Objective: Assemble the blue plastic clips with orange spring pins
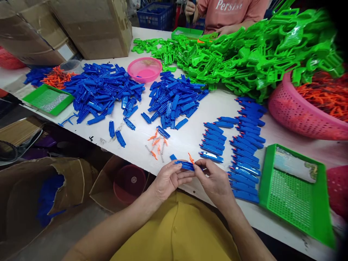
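Near the table's front edge, my left hand (169, 180) holds a blue plastic half-shell (185, 165) between thumb and fingers. My right hand (216, 182) is closed at the shell's right end, its fingertips pinching a small orange plastic piece (191, 158) against it. Just beyond my hands lie several loose orange pieces (156, 141) and thin metal springs (162, 154). A blue shell (163, 132) lies beside them. To the right, blue parts with orange tips (213, 141) lie in a short row, with a longer row (246, 159) next to it.
Two heaps of blue shells (102, 90) cover the left and middle. Green toy-gun bodies (233, 54) are piled at the back right, near a pink basket (304, 116) of orange pieces. A green tray (292, 203) stands at right. Across the table sits a person (231, 16).
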The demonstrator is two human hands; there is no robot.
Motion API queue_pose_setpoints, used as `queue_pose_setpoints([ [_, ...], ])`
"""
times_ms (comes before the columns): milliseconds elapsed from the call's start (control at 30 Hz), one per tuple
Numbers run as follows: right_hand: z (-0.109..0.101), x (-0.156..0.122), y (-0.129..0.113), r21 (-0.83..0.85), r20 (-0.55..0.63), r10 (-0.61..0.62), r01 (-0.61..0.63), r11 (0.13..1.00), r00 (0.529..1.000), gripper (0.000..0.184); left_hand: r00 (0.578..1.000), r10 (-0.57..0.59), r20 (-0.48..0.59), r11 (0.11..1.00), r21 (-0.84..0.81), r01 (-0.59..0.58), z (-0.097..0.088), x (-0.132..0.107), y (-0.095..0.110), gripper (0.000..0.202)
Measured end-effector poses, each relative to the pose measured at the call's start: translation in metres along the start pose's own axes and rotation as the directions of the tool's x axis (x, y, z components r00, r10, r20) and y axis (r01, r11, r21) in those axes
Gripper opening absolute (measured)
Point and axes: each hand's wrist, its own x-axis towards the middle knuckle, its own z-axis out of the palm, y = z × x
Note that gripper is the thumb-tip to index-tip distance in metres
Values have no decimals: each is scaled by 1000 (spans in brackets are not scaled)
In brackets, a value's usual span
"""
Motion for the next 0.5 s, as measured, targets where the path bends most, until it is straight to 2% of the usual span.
queue_pose_setpoints([
  [100,6,-3,-3,56,-37,76,-73,996,996,21,992,108,-60,994,41,-105,6,2,-9,30],
  [167,9,-4,-6,120,-20,125,-121,985,992,22,966,231,-119,966,148,-213,11,4,-12,28],
  [267,8,-5,-13,260,-28,180,-167,951,983,22,925,367,-102,908,254,-332,18,7,-11,28],
  [367,1,-4,-18,275,-112,146,-111,955,983,19,943,328,-51,935,161,-317,24,8,-7,27],
  [433,-4,-4,-20,172,-121,22,-1,985,992,14,960,274,-56,959,84,-269,27,9,-4,24],
  [500,-7,-4,-21,41,-55,-123,125,991,991,11,975,209,-69,978,12,-208,28,9,-3,23],
])
